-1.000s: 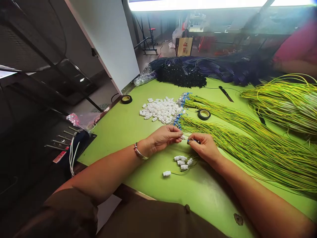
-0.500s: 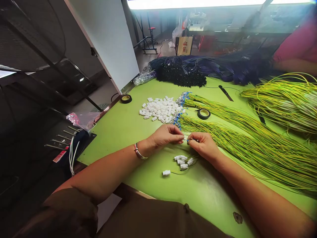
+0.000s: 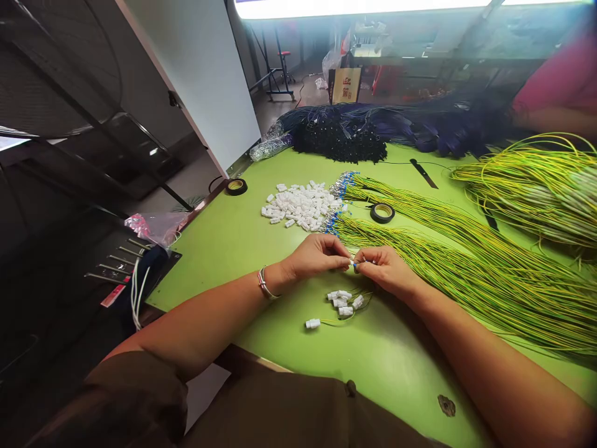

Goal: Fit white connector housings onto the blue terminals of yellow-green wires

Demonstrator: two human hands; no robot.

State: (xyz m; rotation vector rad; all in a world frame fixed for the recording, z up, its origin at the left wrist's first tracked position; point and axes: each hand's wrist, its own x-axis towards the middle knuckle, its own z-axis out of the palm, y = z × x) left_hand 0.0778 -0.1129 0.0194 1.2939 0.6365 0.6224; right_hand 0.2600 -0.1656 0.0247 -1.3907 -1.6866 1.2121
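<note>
A green worktable (image 3: 261,242) is being shared with long sheaves of yellow-green wires (image 3: 466,261), a second tangle of the same wire (image 3: 536,186) at the far right and a dark mass of black and purple leads (image 3: 373,134) along the back edge, while a pile of white connector housings (image 3: 301,206) is being kept between two rolls of tape, one at the table's left rim (image 3: 236,186) and one among the wires (image 3: 382,213). At the near centre, a small white housing (image 3: 351,263) is being pinched in the closed fingertips of the left hand (image 3: 317,256), and a blue-tipped wire end (image 3: 356,264) is being gripped in the closed fingers of the right hand (image 3: 387,270), the two parts touching between the hands. A cluster of already fitted housings (image 3: 342,302) is being left just below the hands (one more (image 3: 313,323) is lying slightly apart). The likeliest slip, judging from the fine pinch, is a terminal being pushed in crooked or only partway, so that it is not being seated; the loose sheaf beside the right wrist is also being risked, since a sweep of the forearm could drag strands across the finished pieces and scatter them.
</note>
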